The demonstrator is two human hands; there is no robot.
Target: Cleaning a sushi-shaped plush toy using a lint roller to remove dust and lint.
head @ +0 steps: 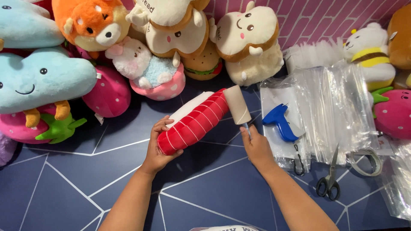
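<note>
Now the left hand [157, 149] grips a red-and-white plush [195, 119], fingers wrapped around its near end, while the right hand [255, 145] pinches a lint roller [237, 104] against its far end. Rolling looks underway, with most of the plush left. Right of the plush lie clear bags [334, 107], a blue tagging gun [280, 122] and scissors [330, 177]; nothing blocks the hands.

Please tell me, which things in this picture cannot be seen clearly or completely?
- Head view: the lint roller handle is hidden inside the right hand.
- The underside of the red striped plush is covered by the left hand and its own body.
- A white thing is cut off by the bottom edge.
- The clear bags are cut off by the right edge.
</note>
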